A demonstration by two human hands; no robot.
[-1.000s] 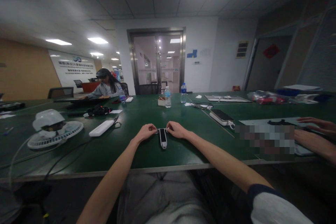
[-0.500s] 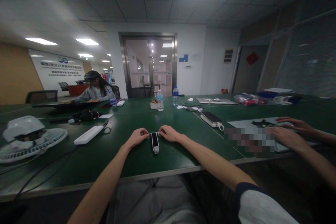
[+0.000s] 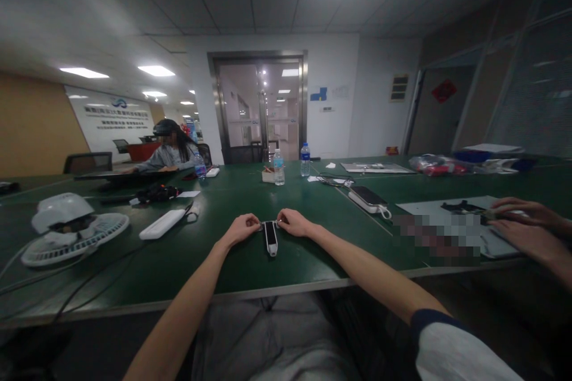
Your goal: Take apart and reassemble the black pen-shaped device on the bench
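Observation:
A small black device with a white rim lies lengthwise on the green table in front of me. My left hand is curled at the left of its far end, fingertips pinched against it. My right hand is curled the same way at the right of that end. Both hands rest on the table top and pinch the device's far end between them. What the fingertips grip there is too small to make out.
A white desk fan and a white power bank with cables lie to the left. Two water bottles stand farther back. A phone on a power bank lies to the right. Another person's hands work at the right; a seated person is far left.
The view has swung slightly; my hands stay pinched at the device's far end, with no clear movement of the device.

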